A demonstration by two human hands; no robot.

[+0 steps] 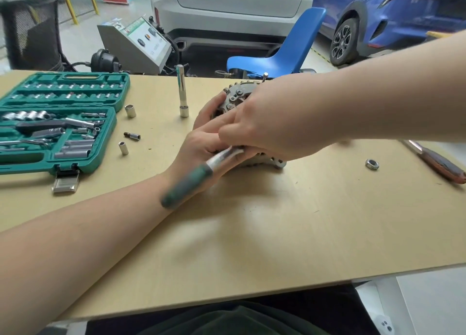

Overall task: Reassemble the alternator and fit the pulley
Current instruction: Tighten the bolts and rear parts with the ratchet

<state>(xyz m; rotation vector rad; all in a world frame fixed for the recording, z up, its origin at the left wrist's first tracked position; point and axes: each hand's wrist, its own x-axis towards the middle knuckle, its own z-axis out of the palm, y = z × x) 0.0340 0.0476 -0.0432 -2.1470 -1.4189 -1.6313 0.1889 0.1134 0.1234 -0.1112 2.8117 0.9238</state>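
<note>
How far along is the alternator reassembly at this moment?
Midway. Both hands, left hand and right hand, are on the alternator, right working a green-handled ratchet. A loose nut lies on the table; no pulley visible, so fitting looks outstanding.

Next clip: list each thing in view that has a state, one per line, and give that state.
alternator: on the table, held between both hands
left hand: steadies the alternator's near-left side
right hand: grips the ratchet's head end
ratchet: motion-blurred, green handle over the left wrist
socket case: open, lid flat
long socket: standing upright
loose nut: lying flat, apart from the alternator
</note>
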